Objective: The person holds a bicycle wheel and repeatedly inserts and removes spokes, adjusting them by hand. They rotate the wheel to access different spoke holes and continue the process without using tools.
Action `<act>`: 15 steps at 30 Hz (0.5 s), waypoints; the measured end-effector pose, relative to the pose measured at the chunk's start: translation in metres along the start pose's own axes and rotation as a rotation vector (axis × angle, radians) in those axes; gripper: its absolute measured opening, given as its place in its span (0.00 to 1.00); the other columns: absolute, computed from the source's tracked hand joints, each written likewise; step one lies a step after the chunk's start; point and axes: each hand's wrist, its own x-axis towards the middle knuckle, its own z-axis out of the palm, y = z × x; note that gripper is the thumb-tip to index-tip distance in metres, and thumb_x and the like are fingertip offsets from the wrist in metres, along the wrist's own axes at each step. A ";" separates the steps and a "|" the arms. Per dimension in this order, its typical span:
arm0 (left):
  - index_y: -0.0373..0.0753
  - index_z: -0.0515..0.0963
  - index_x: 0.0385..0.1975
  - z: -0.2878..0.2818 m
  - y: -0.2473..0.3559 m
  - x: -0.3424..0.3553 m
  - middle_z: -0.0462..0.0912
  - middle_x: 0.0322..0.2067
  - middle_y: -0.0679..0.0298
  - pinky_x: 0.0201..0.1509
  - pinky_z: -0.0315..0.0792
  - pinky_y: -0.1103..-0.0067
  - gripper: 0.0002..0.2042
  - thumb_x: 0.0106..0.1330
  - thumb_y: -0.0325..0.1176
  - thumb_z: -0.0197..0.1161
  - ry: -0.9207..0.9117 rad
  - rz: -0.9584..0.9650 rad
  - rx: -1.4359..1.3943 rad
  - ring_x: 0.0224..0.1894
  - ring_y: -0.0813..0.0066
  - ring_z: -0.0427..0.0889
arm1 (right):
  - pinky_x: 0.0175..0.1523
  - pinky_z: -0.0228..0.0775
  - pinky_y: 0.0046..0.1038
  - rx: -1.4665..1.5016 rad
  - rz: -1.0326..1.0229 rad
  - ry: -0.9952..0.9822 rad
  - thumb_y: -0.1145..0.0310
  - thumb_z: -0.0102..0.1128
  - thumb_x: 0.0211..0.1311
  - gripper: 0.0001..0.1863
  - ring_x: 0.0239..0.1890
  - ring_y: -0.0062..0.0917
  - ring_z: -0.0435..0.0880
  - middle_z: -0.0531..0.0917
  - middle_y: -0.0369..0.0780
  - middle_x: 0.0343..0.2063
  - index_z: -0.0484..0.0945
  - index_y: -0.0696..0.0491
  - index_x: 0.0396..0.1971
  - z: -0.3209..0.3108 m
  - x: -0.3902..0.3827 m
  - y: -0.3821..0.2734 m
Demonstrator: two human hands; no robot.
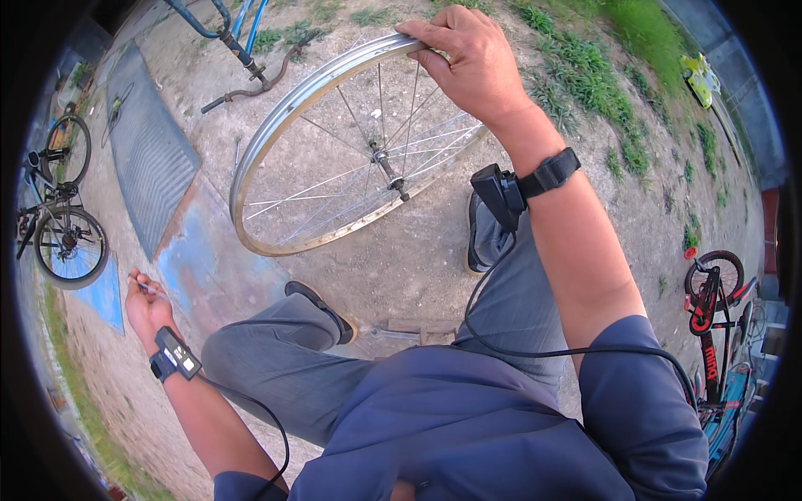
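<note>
A bare bicycle wheel rim without a tyre is held up in front of me, tilted, with thin spokes running to a dark hub. My right hand grips its top right edge, the thumb on the inner side and the fingers over the outside. Off to the left, well apart from the wheel, my left hand is closed with its fingers curled. Something small and greyish shows between those fingers, too small to name.
An old bicycle frame with a rusty handlebar lies beyond the wheel. A corrugated sheet covers ground at left, near a parked bicycle. A red and black bicycle is at right. Wood pieces lie between my feet. Cables run from my wrists.
</note>
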 end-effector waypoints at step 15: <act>0.29 0.69 0.58 0.180 -0.150 -0.052 0.83 0.55 0.49 0.57 0.84 0.75 0.12 0.83 0.29 0.51 -0.435 -0.280 0.269 0.55 0.64 0.86 | 0.45 0.76 0.36 0.145 -0.024 0.030 0.73 0.77 0.51 0.18 0.40 0.33 0.81 0.81 0.34 0.33 0.92 0.41 0.44 -0.012 -0.025 -0.014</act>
